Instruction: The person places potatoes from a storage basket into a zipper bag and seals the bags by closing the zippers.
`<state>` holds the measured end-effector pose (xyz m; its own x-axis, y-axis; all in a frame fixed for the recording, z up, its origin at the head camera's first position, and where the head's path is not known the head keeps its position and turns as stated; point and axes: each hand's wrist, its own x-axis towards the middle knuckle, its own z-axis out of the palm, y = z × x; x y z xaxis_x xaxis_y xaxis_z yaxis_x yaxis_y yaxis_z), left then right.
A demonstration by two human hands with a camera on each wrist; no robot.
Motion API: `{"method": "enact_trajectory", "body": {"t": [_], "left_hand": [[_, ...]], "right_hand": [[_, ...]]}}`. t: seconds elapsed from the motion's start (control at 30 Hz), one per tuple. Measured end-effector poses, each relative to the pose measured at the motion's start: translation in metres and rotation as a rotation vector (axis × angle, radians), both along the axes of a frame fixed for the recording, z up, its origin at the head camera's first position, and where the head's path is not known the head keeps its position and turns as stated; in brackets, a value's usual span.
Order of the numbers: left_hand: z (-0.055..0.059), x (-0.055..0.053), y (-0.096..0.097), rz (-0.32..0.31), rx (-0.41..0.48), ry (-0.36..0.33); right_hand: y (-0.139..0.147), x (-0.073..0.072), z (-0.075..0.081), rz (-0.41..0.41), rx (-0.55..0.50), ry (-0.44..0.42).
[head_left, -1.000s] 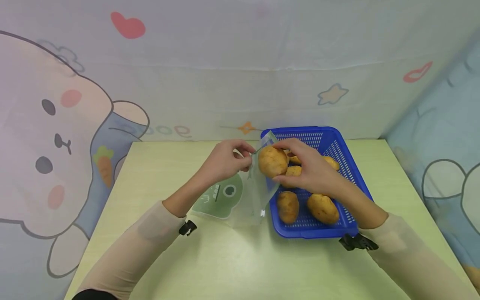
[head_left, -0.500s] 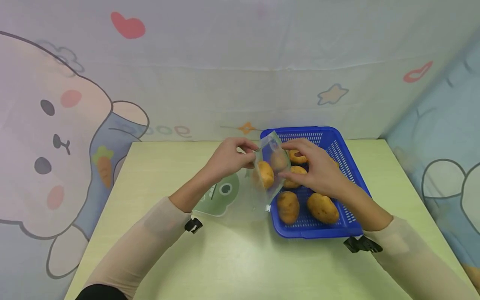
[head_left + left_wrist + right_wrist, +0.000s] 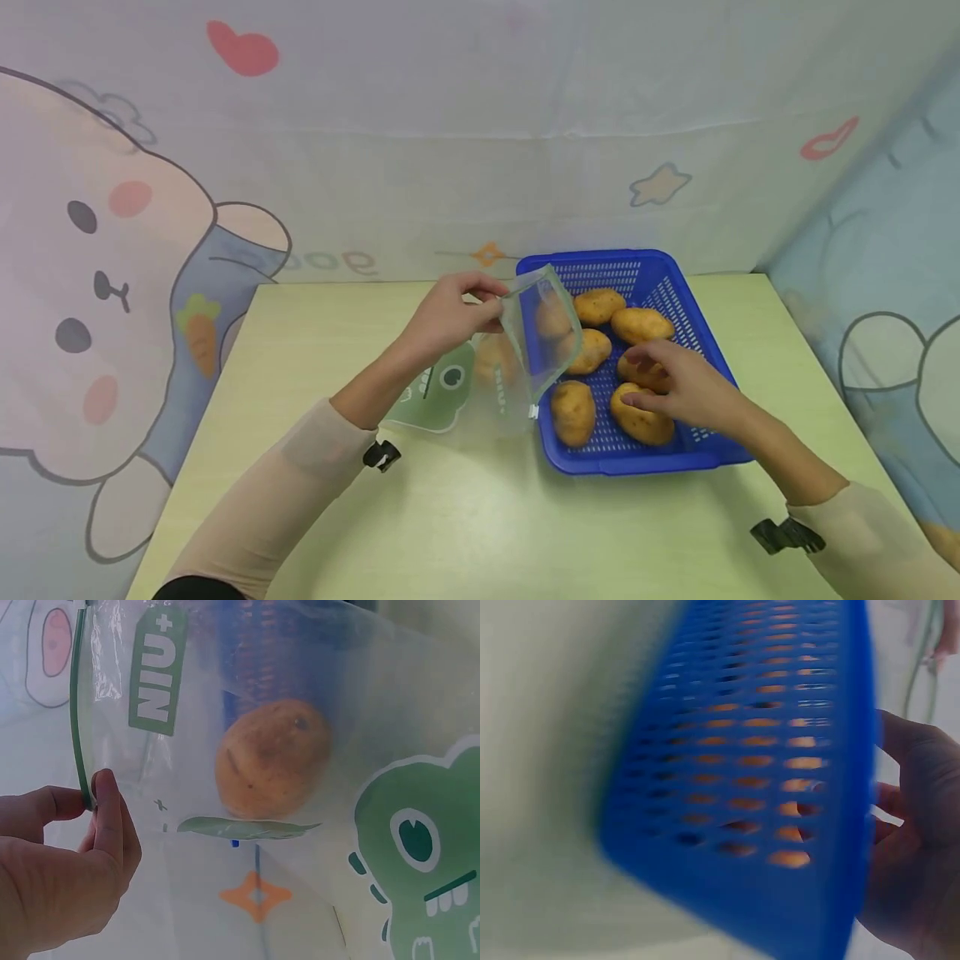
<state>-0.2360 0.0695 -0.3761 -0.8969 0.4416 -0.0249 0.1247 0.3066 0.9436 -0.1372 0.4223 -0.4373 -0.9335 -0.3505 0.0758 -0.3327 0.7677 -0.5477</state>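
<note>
My left hand pinches the edge of a clear zip bag beside its green closure, holding its mouth apart toward the basket. A green cartoon monster is printed on the bag. Through the frosted film shows one potato in the left wrist view. My right hand is over the blue basket, fingers bent loosely above a potato and thumb over a larger potato. In the right wrist view the basket wall hides the fingertips.
Several more potatoes lie in the basket, among them an upright one at the front left and a long one toward the back. A white slider sits at the bag's near corner. A printed cloth hangs behind the table.
The potato my right hand held went into the bag and was let go. That hand then moved right, over the basket's potatoes. My left hand kept its pinch on the bag.
</note>
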Motion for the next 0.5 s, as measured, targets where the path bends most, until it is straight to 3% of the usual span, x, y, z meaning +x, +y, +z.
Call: {"method": "enact_trajectory", "body": {"t": [0.17,0.5], "left_hand": [[-0.003,0.001,-0.002,-0.005,0.017,-0.012],[-0.005,0.002,-0.003,-0.020,0.042,-0.033]], "right_hand": [[0.011,0.011,-0.015,-0.007,0.072,0.000],[0.009,0.018,-0.023,0.002,0.177,0.019]]}}
